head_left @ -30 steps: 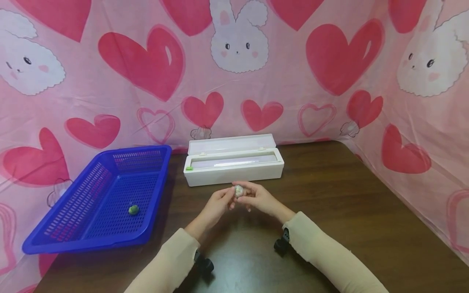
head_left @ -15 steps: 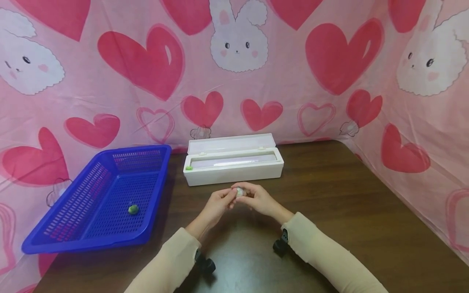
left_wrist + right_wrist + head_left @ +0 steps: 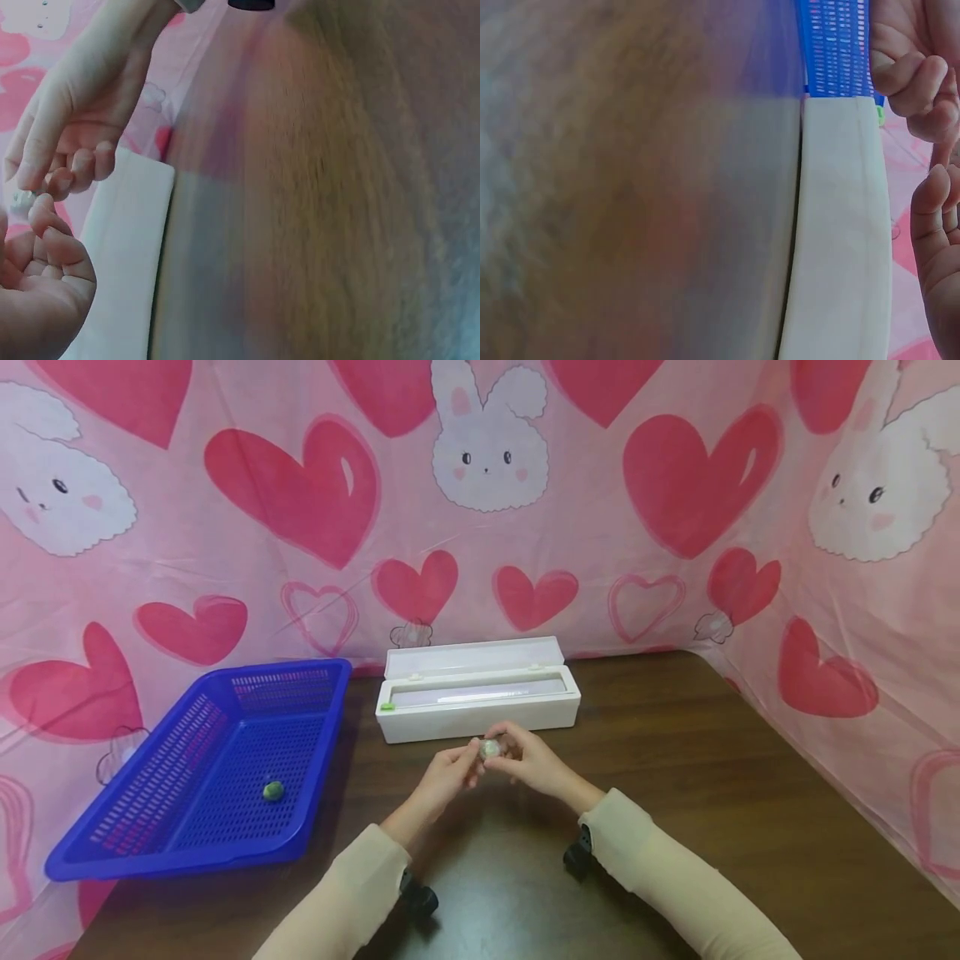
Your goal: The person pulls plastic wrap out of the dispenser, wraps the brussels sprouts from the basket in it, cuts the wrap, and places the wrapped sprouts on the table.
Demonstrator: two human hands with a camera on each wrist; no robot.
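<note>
Pinched between both hands in the head view is a small round pale-green thing (image 3: 491, 749), like a Brussels sprout in shiny clear film. My left hand (image 3: 446, 775) grips its left side with thumb and fingertips. On the other side, my right hand (image 3: 534, 764) curls thumb and forefinger round it. Only a bit of the wrapped sprout (image 3: 22, 199) shows at the left wrist view's edge, between the fingertips. Just behind the hands stands a white cling film dispenser (image 3: 480, 722), its lid tipped back and a green slider (image 3: 387, 706) at its left end.
A blue plastic basket (image 3: 172, 864) stands to the left, with one green sprout (image 3: 273, 791) lying on its slatted bottom. Brown wooden table (image 3: 720, 793) extends to the right. A pink heart-and-rabbit cloth (image 3: 600, 527) hangs behind and along the right side.
The right fingers have shifted around the wrapped sprout, with the forefinger raised a little. Its face shows more now than half a second ago, when the left thumb covered part of it.
</note>
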